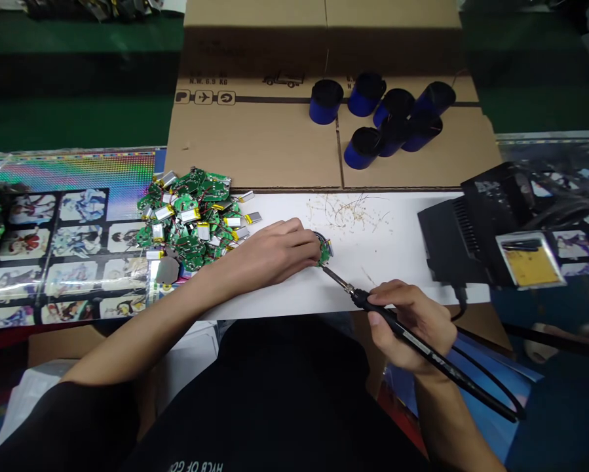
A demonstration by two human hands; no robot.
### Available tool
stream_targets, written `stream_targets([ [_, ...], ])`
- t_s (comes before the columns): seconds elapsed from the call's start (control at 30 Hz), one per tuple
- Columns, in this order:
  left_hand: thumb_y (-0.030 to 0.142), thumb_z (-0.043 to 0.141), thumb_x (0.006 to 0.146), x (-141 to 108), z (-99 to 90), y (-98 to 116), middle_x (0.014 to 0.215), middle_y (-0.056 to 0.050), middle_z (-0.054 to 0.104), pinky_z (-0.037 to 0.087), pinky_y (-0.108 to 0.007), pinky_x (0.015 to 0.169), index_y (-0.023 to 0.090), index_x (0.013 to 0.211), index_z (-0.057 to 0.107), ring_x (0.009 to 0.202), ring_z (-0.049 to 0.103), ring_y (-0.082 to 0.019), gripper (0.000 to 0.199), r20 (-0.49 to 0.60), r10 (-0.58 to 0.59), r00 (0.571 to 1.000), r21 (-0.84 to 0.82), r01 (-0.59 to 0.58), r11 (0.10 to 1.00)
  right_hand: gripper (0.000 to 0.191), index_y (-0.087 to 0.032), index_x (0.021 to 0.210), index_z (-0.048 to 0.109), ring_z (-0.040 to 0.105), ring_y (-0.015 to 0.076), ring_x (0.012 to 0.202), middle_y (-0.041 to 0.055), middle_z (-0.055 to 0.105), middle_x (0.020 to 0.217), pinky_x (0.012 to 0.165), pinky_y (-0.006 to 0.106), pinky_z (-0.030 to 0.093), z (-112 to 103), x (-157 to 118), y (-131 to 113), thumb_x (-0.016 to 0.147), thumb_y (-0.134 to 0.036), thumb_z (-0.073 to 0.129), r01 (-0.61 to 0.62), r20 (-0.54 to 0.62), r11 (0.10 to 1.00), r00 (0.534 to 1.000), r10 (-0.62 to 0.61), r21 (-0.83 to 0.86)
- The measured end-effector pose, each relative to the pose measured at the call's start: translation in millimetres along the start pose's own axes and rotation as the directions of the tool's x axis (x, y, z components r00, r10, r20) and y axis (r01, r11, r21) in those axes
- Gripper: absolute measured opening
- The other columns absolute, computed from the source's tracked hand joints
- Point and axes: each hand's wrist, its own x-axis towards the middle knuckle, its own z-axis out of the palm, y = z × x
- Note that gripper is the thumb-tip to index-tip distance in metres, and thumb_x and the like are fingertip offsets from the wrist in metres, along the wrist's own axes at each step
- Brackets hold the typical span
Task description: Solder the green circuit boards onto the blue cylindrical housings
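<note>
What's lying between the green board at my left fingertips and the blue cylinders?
In the head view, scattered thin bits on the white surface, then bare cardboard, separate the board from the cylinders.

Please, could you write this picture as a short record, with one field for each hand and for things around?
Left hand: against a round circuit board, fingertips hidden
Right hand: holds a soldering iron, tip at that board's edge
Left side: heap of green boards and silver cells
Far side: blue-and-black cylinders on cardboard
Right side: black box, yellow-filled tray
</note>
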Motion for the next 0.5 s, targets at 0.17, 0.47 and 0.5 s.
stream_targets([
  [0.17, 0.031, 0.046, 0.116, -1.3, 1.2, -0.9, 0.115, -0.009, 0.076, 0.049, -0.035, 0.094, 0.018, 0.115, 0.07, 0.102, 0.06, -0.023, 0.028, -0.016, 0.006, 1.0, -0.004, -0.006, 1.0, 0.019, -0.022, 0.098, 0.069, 0.076, 0.0153, 0.071, 0.0014, 0.074, 0.082, 0.061, 0.023, 0.061, -2.2, 1.5, -2.3, 0.083, -0.011, 0.071, -0.007, -0.002, 1.0, 1.0, 0.007, -0.03],
  [0.47, 0.031, 0.045, 0.116, -1.1, 1.9, -2.5, 0.115, -0.008, 0.075, 0.05, -0.035, 0.094, 0.017, 0.114, 0.07, 0.102, 0.059, -0.023, 0.028, -0.006, 0.005, 1.0, 0.003, -0.005, 1.0, 0.022, -0.022, 0.099, 0.069, 0.074, 0.0164, 0.07, 0.0017, 0.073, 0.081, 0.061, 0.026, 0.061, -0.7, 2.1, 0.8, 0.081, -0.01, 0.072, 0.01, 0.001, 1.0, 1.0, -0.01, 0.005],
  [0.5, 0.031, 0.045, 0.116, -1.0, 1.8, -2.5, 0.115, -0.008, 0.075, 0.05, -0.035, 0.094, 0.018, 0.114, 0.07, 0.102, 0.059, -0.023, 0.028, -0.005, 0.003, 1.0, 0.003, -0.003, 1.0, 0.022, -0.022, 0.1, 0.069, 0.074, 0.0164, 0.07, 0.0017, 0.073, 0.081, 0.06, 0.026, 0.061, -0.6, 2.3, 0.8, 0.081, -0.01, 0.072, 0.012, 0.002, 1.0, 1.0, -0.012, 0.011],
])
